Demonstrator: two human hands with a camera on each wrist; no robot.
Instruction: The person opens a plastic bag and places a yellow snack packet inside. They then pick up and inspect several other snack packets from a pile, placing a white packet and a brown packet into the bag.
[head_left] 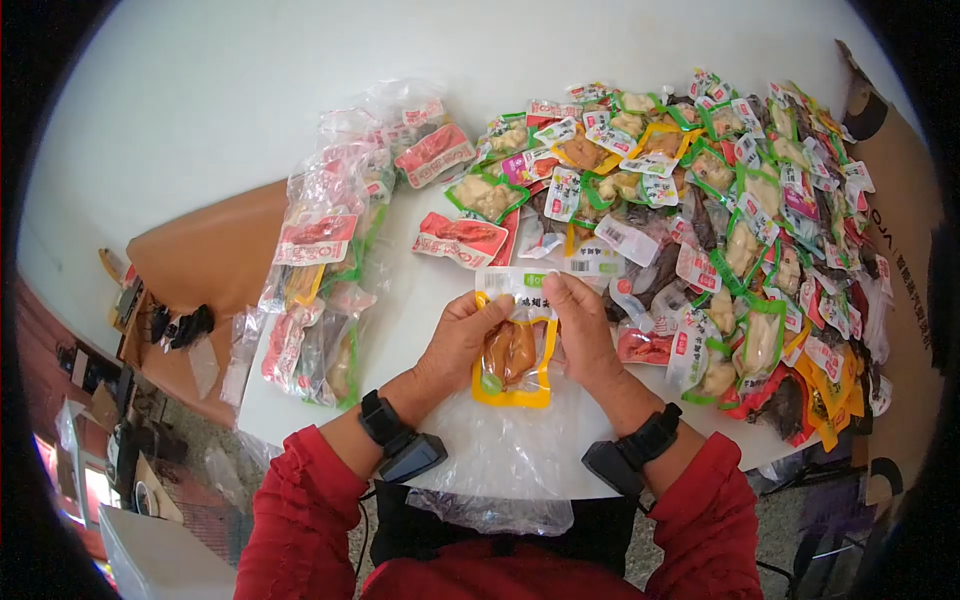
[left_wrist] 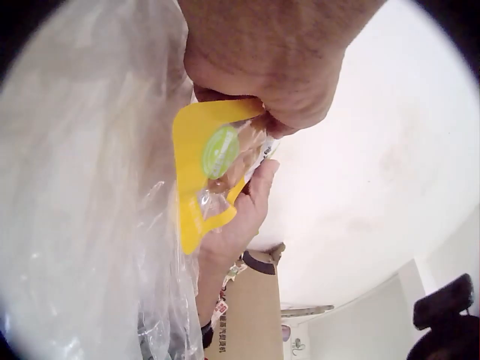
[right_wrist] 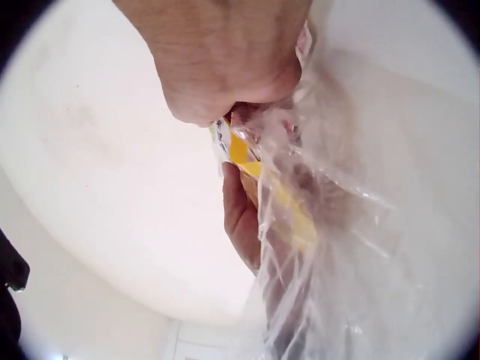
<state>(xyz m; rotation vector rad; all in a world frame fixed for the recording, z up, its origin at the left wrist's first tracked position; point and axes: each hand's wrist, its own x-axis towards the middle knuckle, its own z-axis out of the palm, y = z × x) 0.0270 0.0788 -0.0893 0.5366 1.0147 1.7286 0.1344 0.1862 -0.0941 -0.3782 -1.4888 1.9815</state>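
Both hands hold a yellow-edged food packet upright in front of the body. Brown pieces of food show through its clear window, and its white top carries printed writing. The left hand grips the packet's left edge with its thumb on the front. At the upper right corner, the right hand pinches it, thumb also in front. Below the packet, a clear plastic bag spreads over the table's front edge. In the right wrist view this bag partly covers the yellow border.
A large heap of sealed food packets covers the right of the white table. Filled clear bags line its left side. Red-labelled packets lie just beyond the hands. A cardboard box stands at the far right.
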